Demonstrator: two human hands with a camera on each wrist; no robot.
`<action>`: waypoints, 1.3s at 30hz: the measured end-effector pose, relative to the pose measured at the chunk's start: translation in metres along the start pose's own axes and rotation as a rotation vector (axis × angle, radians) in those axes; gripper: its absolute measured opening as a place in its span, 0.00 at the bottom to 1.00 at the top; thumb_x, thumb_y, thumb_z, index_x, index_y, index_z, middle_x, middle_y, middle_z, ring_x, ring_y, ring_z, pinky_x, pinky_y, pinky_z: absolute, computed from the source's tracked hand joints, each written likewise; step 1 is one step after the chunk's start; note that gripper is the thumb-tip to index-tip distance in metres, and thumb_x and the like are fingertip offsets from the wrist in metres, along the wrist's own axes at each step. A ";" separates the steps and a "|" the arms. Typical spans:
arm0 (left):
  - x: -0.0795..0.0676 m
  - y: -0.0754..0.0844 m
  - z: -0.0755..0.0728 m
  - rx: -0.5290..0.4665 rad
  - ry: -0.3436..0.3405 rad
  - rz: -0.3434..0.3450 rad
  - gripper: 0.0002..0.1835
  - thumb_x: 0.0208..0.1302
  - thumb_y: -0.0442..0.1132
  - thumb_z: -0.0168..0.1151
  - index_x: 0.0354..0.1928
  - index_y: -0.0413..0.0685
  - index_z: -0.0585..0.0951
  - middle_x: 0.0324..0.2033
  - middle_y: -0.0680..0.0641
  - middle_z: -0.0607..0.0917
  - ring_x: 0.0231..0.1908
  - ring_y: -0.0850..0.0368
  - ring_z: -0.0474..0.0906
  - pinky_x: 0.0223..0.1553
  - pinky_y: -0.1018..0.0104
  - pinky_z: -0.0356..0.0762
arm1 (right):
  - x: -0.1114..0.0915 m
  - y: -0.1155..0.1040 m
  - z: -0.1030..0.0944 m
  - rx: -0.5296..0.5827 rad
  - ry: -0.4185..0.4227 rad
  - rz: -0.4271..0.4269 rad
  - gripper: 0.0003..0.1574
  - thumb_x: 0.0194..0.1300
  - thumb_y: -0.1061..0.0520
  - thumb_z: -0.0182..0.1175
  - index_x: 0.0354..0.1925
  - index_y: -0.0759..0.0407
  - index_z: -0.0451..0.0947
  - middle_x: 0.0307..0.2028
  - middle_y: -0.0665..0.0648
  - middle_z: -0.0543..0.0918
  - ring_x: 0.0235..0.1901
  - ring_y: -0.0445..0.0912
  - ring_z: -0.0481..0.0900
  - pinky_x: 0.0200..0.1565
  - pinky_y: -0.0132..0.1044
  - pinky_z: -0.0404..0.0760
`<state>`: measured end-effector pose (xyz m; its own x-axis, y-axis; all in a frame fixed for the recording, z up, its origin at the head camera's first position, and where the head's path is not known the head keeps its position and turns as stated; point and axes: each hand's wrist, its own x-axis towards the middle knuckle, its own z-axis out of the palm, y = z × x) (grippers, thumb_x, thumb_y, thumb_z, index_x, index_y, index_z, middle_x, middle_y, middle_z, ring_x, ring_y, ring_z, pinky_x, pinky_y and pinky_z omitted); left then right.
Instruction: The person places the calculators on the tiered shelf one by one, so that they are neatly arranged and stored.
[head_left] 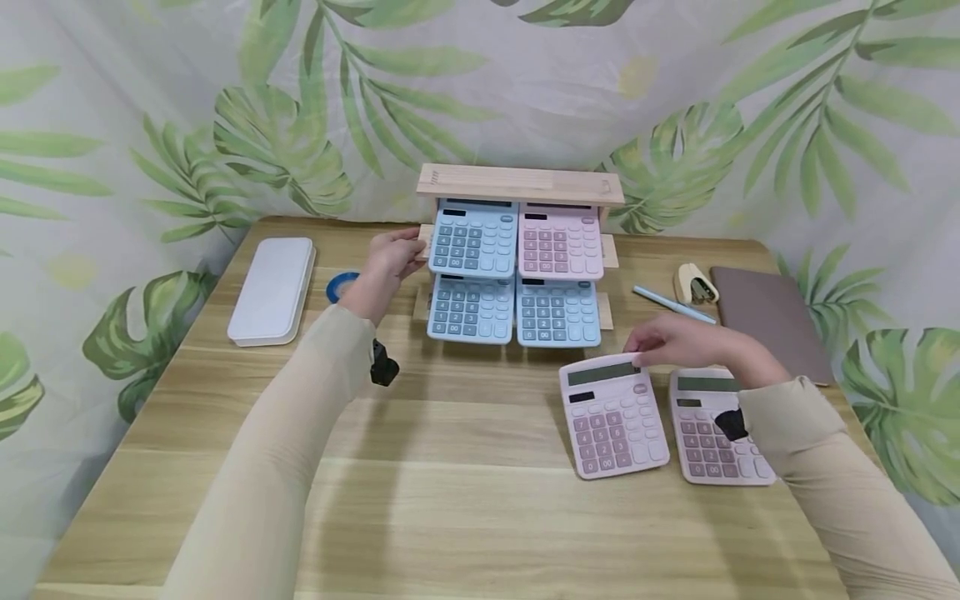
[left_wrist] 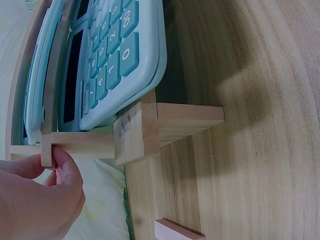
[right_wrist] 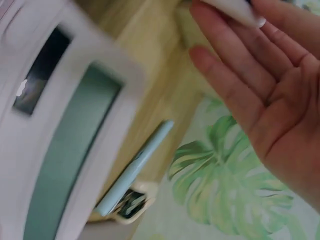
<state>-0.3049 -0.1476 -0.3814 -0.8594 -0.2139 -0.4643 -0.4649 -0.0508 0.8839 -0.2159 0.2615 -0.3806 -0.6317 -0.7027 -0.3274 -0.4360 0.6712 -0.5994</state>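
Observation:
At the back stands a wooden rack (head_left: pixel 517 179) with two tiers of calculators. Its upper tier carries a blue calculator (head_left: pixel 476 242) beside a pink calculator (head_left: pixel 560 242); two blue calculators (head_left: pixel 471 310) sit below. With thumb and fingers my left hand (head_left: pixel 384 268) pinches the left end of a wooden bar (left_wrist: pixel 48 142) of the rack. My right hand (head_left: pixel 686 340) holds another pink calculator (head_left: pixel 630 425) by its upper right corner, its keys facing me. Only a pale corner of it shows among the fingers in the right wrist view. Under my right wrist lies one more pink calculator (head_left: pixel 697 433), partly covered.
Left on the wooden table (head_left: pixel 450 517) are a white case (head_left: pixel 272 290) and a roll of blue tape (head_left: pixel 337 286). Toward the right lie a light blue pen (head_left: pixel 672 304), a cream stapler (head_left: pixel 693 283) and a brown notebook (head_left: pixel 772 317). A leaf-print cloth (head_left: pixel 525 100) hangs behind.

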 end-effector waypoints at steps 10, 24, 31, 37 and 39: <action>-0.003 -0.002 -0.002 -0.005 -0.023 0.025 0.23 0.67 0.34 0.51 0.63 0.50 0.69 0.57 0.47 0.75 0.38 0.63 0.74 0.51 0.70 0.78 | 0.018 -0.040 -0.038 0.443 0.110 0.035 0.20 0.66 0.56 0.54 0.50 0.70 0.71 0.40 0.60 0.83 0.37 0.47 0.84 0.45 0.42 0.83; -0.012 -0.019 0.016 -0.045 -0.042 0.035 0.22 0.66 0.33 0.52 0.62 0.48 0.70 0.60 0.46 0.73 0.47 0.56 0.75 0.53 0.66 0.77 | 0.125 -0.080 -0.128 0.920 0.575 0.220 0.27 0.66 0.58 0.53 0.62 0.65 0.65 0.37 0.53 0.80 0.35 0.43 0.82 0.42 0.33 0.84; -0.013 -0.022 0.018 -0.078 -0.042 0.027 0.22 0.65 0.33 0.54 0.62 0.47 0.71 0.59 0.46 0.73 0.53 0.55 0.74 0.51 0.66 0.79 | 0.168 -0.075 -0.149 0.750 0.529 0.216 0.25 0.69 0.59 0.48 0.61 0.69 0.64 0.29 0.49 0.79 0.31 0.40 0.80 0.41 0.33 0.84; -0.011 -0.021 0.012 -0.137 -0.069 0.005 0.23 0.65 0.33 0.55 0.62 0.48 0.70 0.60 0.47 0.73 0.55 0.55 0.73 0.54 0.65 0.77 | 0.195 -0.075 -0.148 0.694 0.541 0.255 0.24 0.70 0.59 0.46 0.63 0.64 0.65 0.34 0.51 0.80 0.32 0.39 0.78 0.42 0.32 0.83; -0.011 -0.022 0.010 -0.137 -0.067 0.004 0.23 0.65 0.33 0.54 0.62 0.48 0.70 0.59 0.46 0.73 0.54 0.55 0.73 0.54 0.65 0.77 | 0.205 -0.078 -0.146 0.659 0.554 0.266 0.24 0.71 0.58 0.44 0.63 0.61 0.66 0.41 0.55 0.80 0.34 0.39 0.77 0.42 0.31 0.81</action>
<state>-0.2872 -0.1343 -0.3965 -0.8757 -0.1493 -0.4593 -0.4319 -0.1834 0.8831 -0.4045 0.0993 -0.2942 -0.9520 -0.2143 -0.2187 0.1174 0.4040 -0.9072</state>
